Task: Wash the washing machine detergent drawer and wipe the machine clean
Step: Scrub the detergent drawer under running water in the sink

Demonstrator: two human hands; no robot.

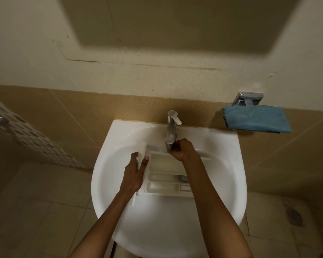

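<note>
Your left hand (135, 174) grips drawer (162, 162) front; right hand (183, 149) curled, grasp unclear. Light, stiff, likely slippery; hold its front.

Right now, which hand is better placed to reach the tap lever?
Right, probably. The right hand is curled beside the spout, close to the tap lever; the left hand grips the drawer by its front panel in the sink.
</note>
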